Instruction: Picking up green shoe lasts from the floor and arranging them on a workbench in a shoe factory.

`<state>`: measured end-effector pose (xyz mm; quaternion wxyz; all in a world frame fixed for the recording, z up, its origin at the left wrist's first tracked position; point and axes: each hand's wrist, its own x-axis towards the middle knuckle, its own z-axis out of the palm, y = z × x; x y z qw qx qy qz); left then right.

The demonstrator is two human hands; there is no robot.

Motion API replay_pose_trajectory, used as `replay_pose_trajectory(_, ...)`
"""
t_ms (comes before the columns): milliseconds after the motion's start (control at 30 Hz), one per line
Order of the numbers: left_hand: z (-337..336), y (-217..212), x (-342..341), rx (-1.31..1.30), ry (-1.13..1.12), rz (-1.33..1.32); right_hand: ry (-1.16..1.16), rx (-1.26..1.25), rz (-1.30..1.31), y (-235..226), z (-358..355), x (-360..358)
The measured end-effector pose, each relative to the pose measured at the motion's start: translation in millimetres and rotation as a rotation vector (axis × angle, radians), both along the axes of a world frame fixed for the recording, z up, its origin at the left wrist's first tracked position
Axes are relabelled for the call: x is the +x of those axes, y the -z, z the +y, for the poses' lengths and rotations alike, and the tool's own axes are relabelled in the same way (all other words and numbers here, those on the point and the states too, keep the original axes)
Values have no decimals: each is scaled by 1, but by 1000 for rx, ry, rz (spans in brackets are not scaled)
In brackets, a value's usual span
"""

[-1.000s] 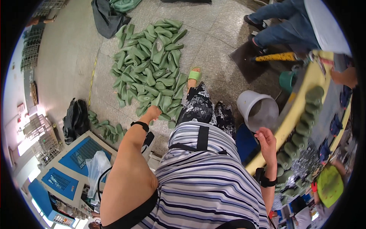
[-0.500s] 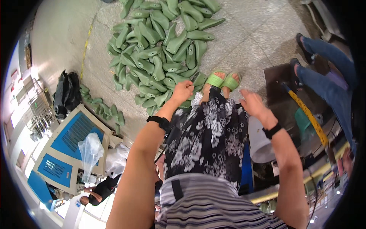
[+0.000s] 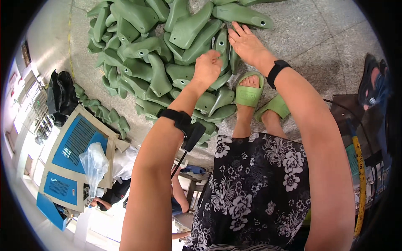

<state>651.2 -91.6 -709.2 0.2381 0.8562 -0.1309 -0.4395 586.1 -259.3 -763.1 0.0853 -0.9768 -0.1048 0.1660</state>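
Note:
A heap of green shoe lasts [image 3: 157, 77] lies on the floor in front of me. My left hand [image 3: 208, 69] is over its right part, fingers curled in beside an upright shoe last [image 3: 222, 44] with a hole in its top. What those fingers hold, if anything, is hidden. My right hand [image 3: 248, 47] is open, its fingers stretched out at the heap's right edge. Its fingertips are by a narrow shoe last [image 3: 234, 62], and whether they touch it I cannot tell. Above that hand lies another shoe last [image 3: 243, 16] on its side.
My feet in green slippers [image 3: 250, 94] stand right beside the heap. A row of green lasts [image 3: 102, 112] lies at the left, near a blue and beige machine [image 3: 79, 146] and a black bag [image 3: 60, 94]. A yellow strip [image 3: 359, 180] and another person's foot [image 3: 370, 85] are at the right.
I have bent closer to the heap, which looks larger. Both hands have moved forward to the heap's right side, the right one coming across from beside my skirt.

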Motion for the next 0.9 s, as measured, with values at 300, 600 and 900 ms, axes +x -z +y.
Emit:
replay_pose_trajectory(300,-26,11,29,102,142,-701,184,140,433,10,-28,-87)
replay_pose_trajectory(600,-30,30,127,360,214,-791,584,370,644,12,-67,-141)
replay_pose_trajectory(900,-39,79,178,324,-57,-405,600,355,652,11,-67,-142)
